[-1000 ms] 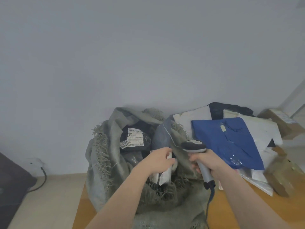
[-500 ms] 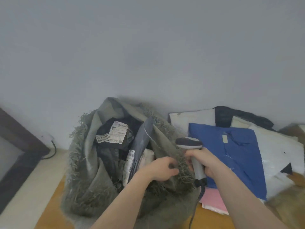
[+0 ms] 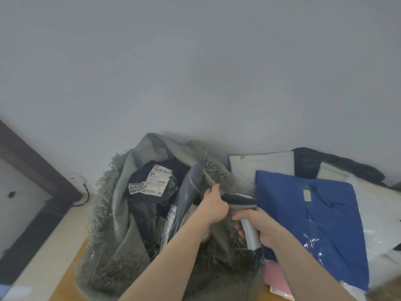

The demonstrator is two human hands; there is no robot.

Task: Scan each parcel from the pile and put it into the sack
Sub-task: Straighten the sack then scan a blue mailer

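Grey wall (image 3: 195,72), wooden table (image 3: 67,279) — left hand (image 3: 213,206) gripping sack (image 3: 112,246) rim, right hand (image 3: 261,227) round scanner (image 3: 243,205).

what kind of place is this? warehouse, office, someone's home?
Probably a small parcel-sorting spot in a plain room, not a big warehouse. Cues: a handheld barcode scanner, a woven sack holding labelled parcels, and a pile of poly mailers, blue one on top, on a wooden table.

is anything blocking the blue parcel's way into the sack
Partly: the right hand gripping the scanner and the left hand at the sack rim lie between the blue parcel and the opening.
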